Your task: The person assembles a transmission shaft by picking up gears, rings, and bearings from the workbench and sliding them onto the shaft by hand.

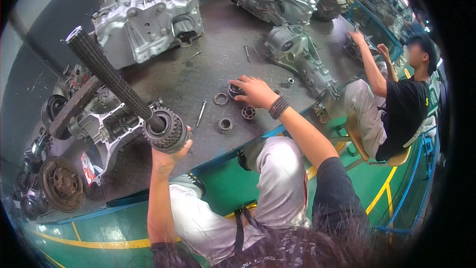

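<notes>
Dark hair fringes the head view. The left hand wraps a toothed steel gear on a long ribbed shaft, near the surface's front edge; the right hand, fingers half-spread, meets a round bearing, grip unclear. The surface is scuffed tread-patterned metal; the floor, glossy green.

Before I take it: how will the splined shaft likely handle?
The splined shaft looks metal, so probably stiff and heavy. Most of its length projects beyond the left hand, which holds the gear at its lower end, so it may tip. Its roundish section suggests it could roll if laid down.
</notes>
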Available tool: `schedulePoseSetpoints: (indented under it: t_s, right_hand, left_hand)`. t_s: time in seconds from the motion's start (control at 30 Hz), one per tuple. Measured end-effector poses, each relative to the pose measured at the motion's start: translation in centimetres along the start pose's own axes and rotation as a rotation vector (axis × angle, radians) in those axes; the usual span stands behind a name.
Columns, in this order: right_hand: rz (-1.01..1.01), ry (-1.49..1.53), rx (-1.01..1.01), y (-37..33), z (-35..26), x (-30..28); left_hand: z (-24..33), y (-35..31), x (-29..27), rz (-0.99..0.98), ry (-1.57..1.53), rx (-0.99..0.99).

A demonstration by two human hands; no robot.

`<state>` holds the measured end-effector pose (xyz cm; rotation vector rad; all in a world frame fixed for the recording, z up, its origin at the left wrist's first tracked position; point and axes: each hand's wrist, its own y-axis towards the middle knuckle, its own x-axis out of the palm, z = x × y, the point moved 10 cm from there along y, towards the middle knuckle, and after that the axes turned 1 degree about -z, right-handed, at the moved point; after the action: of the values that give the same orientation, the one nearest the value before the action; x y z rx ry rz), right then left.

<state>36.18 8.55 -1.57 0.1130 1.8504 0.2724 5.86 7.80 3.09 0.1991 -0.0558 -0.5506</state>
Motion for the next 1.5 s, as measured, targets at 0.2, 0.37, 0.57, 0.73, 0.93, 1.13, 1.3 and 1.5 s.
schedulePoseSetpoints:
  t_s: [0.2,0.37,0.57,0.73,0.93,1.13,1.3,1.5]
  right_hand:
    - [-0.045,0.366,0.035,1.5,2.6,0.3]
    - [0.039,1.127,0.212,1.6,2.7,-2.7]
    - [-0.340,2.264,-0.055,5.6,-11.9,-9.3]
    - [-0.195,2.059,-0.342,7.3,-20.4,-17.5]
    - [0.203,1.501,-0.661,8.1,-28.8,-27.7]
    - [0.366,1.281,-0.631,5.6,-28.7,-29.4]
    - [0.362,1.206,-0.495,6.4,-27.5,-28.5]
    - [0.487,0.947,-0.549,4.7,-27.9,-30.3]
  left_hand:
    - [0.8,0.5,-0.6,0.046,-0.123,0.036]
    - [1.3,0.6,-1.2,0.049,-0.177,0.041]
    - [0.1,-0.3,-3.0,0.054,-0.171,0.008]
    - [0.0,-0.4,-1.6,0.069,-0.226,0.011]
    - [-0.8,0.4,-0.9,0.062,-0.079,0.029]
    - [1.2,0.8,-0.6,0.059,-0.047,0.072]
    - [0.8,1.0,-0.5,0.059,-0.017,0.096]
    - [-0.2,0.3,-1.1,0.087,0.011,0.050]
